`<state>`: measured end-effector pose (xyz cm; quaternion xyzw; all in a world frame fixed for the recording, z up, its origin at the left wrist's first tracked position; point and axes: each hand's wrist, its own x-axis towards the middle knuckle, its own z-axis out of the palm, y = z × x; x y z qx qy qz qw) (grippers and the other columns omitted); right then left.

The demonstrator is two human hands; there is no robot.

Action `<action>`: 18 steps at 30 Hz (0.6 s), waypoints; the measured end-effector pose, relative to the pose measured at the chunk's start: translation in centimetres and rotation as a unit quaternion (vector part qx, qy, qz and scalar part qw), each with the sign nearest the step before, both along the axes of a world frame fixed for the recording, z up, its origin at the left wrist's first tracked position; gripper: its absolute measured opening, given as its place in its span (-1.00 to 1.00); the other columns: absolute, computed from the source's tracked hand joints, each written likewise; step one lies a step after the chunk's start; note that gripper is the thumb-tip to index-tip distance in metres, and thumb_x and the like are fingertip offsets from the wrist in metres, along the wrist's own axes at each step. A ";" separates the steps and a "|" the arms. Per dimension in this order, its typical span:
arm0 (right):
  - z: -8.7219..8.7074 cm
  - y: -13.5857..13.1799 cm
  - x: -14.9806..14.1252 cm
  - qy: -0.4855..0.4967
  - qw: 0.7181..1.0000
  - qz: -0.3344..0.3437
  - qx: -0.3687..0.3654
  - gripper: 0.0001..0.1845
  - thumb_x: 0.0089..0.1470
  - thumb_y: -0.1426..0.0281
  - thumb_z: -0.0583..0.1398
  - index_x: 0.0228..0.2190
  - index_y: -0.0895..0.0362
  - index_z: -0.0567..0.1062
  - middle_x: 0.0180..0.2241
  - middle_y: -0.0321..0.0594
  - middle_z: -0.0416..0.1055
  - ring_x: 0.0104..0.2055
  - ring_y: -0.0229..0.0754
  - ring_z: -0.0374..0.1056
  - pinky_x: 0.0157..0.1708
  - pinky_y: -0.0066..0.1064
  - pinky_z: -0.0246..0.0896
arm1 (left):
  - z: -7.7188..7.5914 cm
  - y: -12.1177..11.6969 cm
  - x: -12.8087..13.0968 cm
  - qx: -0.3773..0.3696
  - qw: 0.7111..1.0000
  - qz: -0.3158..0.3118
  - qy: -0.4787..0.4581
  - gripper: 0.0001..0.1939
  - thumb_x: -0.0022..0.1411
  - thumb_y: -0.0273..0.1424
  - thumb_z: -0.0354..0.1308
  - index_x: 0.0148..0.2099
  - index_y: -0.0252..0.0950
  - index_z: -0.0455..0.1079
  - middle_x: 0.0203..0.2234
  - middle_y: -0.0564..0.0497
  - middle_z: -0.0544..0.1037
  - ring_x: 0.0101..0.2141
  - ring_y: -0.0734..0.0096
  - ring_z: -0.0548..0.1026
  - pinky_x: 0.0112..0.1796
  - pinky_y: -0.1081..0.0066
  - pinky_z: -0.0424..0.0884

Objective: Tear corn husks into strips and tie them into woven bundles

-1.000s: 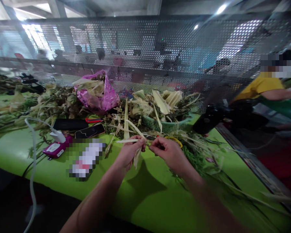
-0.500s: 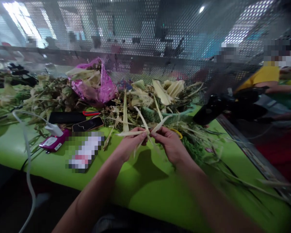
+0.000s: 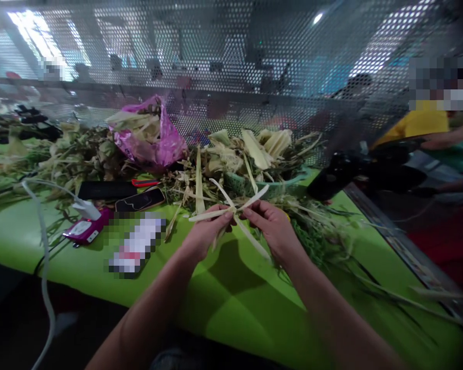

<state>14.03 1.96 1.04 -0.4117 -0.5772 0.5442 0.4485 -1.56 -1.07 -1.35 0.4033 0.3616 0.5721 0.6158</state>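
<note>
Pale corn husk strips point(image 3: 253, 241) cross at a small centre held above the green table, their ends spreading out like a star. My left hand point(image 3: 208, 231) pinches the strips on the left, close to where they meet. Thumb and fingers of my right hand point(image 3: 270, 223) are closed on the strip that points up and right. Just beyond the hands is a green basket point(image 3: 289, 178) heaped with dry corn husks point(image 3: 256, 149). One upright husk piece point(image 3: 199, 185) stands out behind my left hand.
A pink plastic bag point(image 3: 150, 139) of husks sits at the back left. A phone point(image 3: 140, 198), a red-edged tool point(image 3: 145, 182) and a purple power bank point(image 3: 88, 226) with a white cable lie left. Green plant scraps point(image 3: 312, 241) lie right. A person in yellow point(image 3: 424, 121) is at far right.
The lower right strip, blurred before, now lies out straight and clear. The upper right strip has flattened outward. Both hands stay near the crossing.
</note>
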 end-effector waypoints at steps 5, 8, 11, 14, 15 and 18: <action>0.1 -0.7 -0.6 0.037 0.997 0.010 -0.066 -0.74 -0.14 0.22 0.35 -0.45 0.12 0.48 -0.48 -0.29 0.43 -0.47 -0.26 0.30 -0.40 -0.38 0.26 | 0.1 -0.1 0.2 -0.021 0.999 0.013 -0.032 -0.69 0.02 -0.23 0.31 -0.26 -0.30 0.38 -0.48 0.10 0.42 -0.51 0.59 0.37 -0.45 0.52 0.27; 0.1 -1.0 -0.9 0.074 0.992 0.011 -0.103 -0.74 -0.17 0.22 0.35 -0.47 0.12 0.49 -0.50 -0.28 0.45 -0.50 -0.24 0.33 -0.43 -0.35 0.27 | 0.1 -0.2 0.4 -0.023 0.999 0.010 -0.033 -0.67 -0.01 -0.23 0.33 -0.25 -0.30 0.38 -0.45 0.08 0.45 -0.51 0.58 0.40 -0.44 0.50 0.31; 0.0 -0.9 -0.9 0.091 0.988 0.015 -0.127 -0.74 -0.23 0.26 0.37 -0.51 0.13 0.46 -0.54 -0.29 0.44 -0.54 -0.25 0.32 -0.45 -0.37 0.27 | 0.0 -0.2 0.5 -0.027 0.998 0.001 -0.049 -0.67 0.00 -0.24 0.33 -0.25 -0.30 0.37 -0.47 0.08 0.46 -0.53 0.57 0.40 -0.44 0.50 0.33; -0.1 -0.9 -1.2 0.078 0.987 0.014 -0.141 -0.73 -0.24 0.25 0.37 -0.57 0.13 0.42 -0.60 -0.32 0.42 -0.59 -0.28 0.28 -0.52 -0.41 0.21 | -0.2 -0.1 0.6 -0.032 0.995 -0.001 -0.094 -0.69 0.01 -0.26 0.33 -0.26 -0.29 0.35 -0.49 0.09 0.46 -0.54 0.59 0.39 -0.47 0.52 0.31; -0.1 -0.9 -1.3 0.071 0.986 0.013 -0.147 -0.72 -0.24 0.25 0.37 -0.58 0.13 0.41 -0.61 -0.33 0.42 -0.60 -0.29 0.27 -0.54 -0.42 0.18 | -0.3 -0.1 0.6 -0.033 0.994 0.000 -0.107 -0.69 0.01 -0.27 0.33 -0.25 -0.29 0.35 -0.48 0.09 0.46 -0.54 0.60 0.39 -0.48 0.53 0.30; -0.4 -1.1 -1.7 0.057 0.987 0.015 -0.151 -0.71 -0.25 0.23 0.37 -0.56 0.13 0.42 -0.60 -0.32 0.43 -0.59 -0.30 0.26 -0.55 -0.44 0.14 | -0.4 0.1 0.7 -0.034 0.990 0.002 -0.133 -0.70 0.03 -0.29 0.32 -0.23 -0.28 0.33 -0.44 0.08 0.48 -0.52 0.60 0.40 -0.49 0.54 0.30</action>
